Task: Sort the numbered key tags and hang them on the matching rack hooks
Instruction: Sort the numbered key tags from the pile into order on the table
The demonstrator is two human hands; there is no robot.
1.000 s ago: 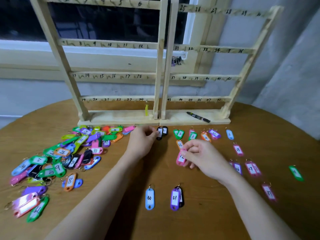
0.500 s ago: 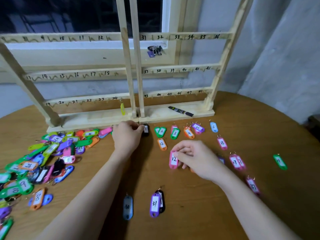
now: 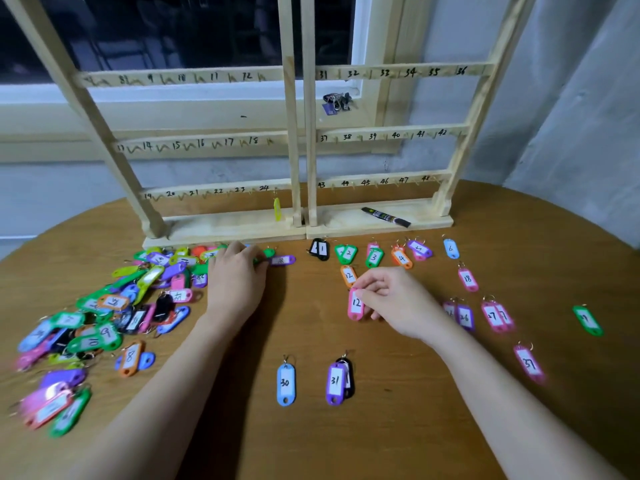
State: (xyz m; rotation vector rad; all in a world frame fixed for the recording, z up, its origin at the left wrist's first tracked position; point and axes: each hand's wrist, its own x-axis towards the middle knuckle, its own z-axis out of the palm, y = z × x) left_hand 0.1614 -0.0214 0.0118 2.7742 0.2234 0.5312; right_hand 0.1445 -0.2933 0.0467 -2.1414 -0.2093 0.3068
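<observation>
Round wooden table, grey wall and dark window behind it. Nearest me: blue tag 30 and purple tag 31 stacked on a black one, side by side, flat. Right of those, pink tag 37, blurred.

Mid table: my right hand has fingers curled, pinching the pink tag 12 at its top end; tag lies on the wood. Orange tag 12 just beyond it, touching or nearly. Right of my wrist, purple tag 26 and pink tag 27, each over a second tag; pink tag 18 farther; lone green tag well apart at far right, number unreadable.

Left: unsorted pile of tags, mixed colours, heaped and overlapping. My left hand sits at the pile's far right edge, fingertips on a green tag; cannot tell whether it grips. Purple tag just right of it.

Far row along the rack base: black pair, green 2, green 3, orange 4, purple 5, blue 6.

Wooden rack, two panels, numbered hook rails. One yellow tag hangs by 24. Black marker lies on the right base. Key bunch hangs behind the rack.
</observation>
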